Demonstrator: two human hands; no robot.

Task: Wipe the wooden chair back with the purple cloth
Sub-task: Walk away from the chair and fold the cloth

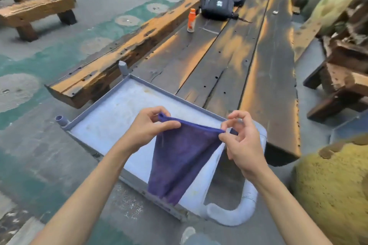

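Note:
A purple cloth [179, 157] hangs in front of me, stretched by its top edge between both hands. My left hand [147, 127] pinches its left corner and my right hand [243, 141] pinches its right corner. The cloth hangs in a point over a grey overturned chair [107, 117] that lies on its side against the end of a long wooden table [229, 49]. The chair's flat underside faces up and its curved back frame [237, 213] is near my feet. Which wooden chair back the task means I cannot tell.
A thick wooden bench [111, 59] runs along the table's left side. An orange bottle [191, 20] and a black bag [217, 6] stand on the table. More wooden benches [37, 9] sit far left. A yellow-green boulder [334, 189] is at my right.

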